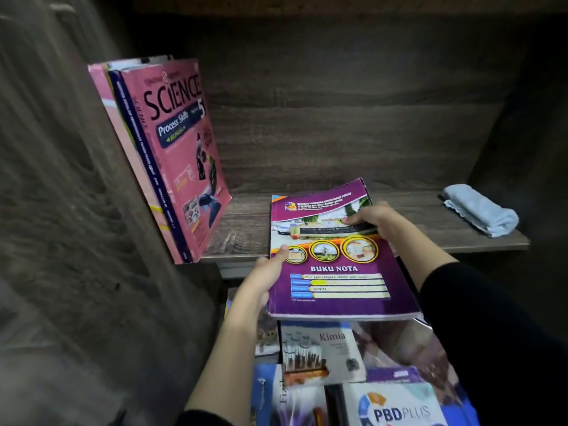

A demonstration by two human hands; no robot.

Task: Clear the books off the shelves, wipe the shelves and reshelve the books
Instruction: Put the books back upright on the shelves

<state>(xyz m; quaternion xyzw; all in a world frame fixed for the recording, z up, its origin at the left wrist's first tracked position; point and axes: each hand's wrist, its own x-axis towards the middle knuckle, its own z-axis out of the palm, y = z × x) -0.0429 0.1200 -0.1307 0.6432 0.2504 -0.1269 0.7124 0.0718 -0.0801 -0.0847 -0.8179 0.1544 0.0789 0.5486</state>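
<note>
A purple notebook titled BUKU NOTA (338,265) is held flat in front of the wooden shelf (415,210), its far end over the shelf board. My left hand (267,272) grips its left edge, thumb on the cover. My right hand (373,218) grips its right edge near the far end, thumb on the cover. A pink SCIENCE book (181,142) stands with a few other books at the shelf's left end, leaning against the side wall. A folded light-blue cloth (481,212) lies at the shelf's right end.
Below the shelf lie several loose books, among them a Kimia book (319,352) and a PBD PLUS book (396,408). The dark wooden side wall (76,179) stands close on the left. Another shelf board (307,4) runs overhead.
</note>
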